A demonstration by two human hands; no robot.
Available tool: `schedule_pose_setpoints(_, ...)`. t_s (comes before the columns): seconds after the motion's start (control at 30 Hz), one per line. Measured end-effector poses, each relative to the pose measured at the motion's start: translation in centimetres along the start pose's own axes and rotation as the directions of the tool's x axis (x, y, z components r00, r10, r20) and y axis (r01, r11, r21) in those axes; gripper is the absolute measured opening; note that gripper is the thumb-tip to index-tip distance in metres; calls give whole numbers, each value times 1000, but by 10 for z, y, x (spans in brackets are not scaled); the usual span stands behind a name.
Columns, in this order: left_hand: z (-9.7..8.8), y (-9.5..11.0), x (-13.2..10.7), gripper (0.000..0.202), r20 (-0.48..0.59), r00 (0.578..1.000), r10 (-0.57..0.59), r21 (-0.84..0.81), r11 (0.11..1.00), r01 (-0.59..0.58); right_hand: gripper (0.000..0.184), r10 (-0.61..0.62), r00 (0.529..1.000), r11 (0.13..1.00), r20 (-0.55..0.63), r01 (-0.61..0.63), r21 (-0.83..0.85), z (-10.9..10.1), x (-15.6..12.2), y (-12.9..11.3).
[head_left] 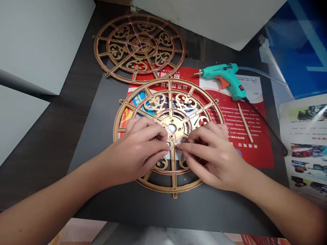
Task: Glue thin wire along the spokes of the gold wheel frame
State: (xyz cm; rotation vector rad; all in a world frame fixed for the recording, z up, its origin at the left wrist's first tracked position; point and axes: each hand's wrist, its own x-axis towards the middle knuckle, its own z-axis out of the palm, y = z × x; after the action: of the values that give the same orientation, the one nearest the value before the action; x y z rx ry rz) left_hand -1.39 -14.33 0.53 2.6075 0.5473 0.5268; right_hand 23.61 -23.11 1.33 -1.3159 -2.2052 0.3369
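A round gold openwork wheel (143,95) lies flat on a red printed sheet (255,146) in the middle of the dark table. Both my hands rest on its lower half and meet at a spoke just below the hub. My left hand (139,151) has its fingers curled and pinched at that spoke. My right hand (216,154) pinches the same spot from the other side. A thin wire runs along the wheel there. What the fingertips grip is too small to name.
A second gold wheel (139,47) lies at the back. A teal glue gun (226,80) with a black cord (268,127) and a wooden stick (245,122) lie on the red sheet to the right. Printed pages (306,143) sit at the right edge.
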Motion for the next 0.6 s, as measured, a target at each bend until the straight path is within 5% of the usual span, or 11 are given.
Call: schedule_pose_setpoints(0.6,-2,2,2,19,-24,1000,10,-9,1000,-10,18,-58,998,997,31,60,-45,3,1,1)
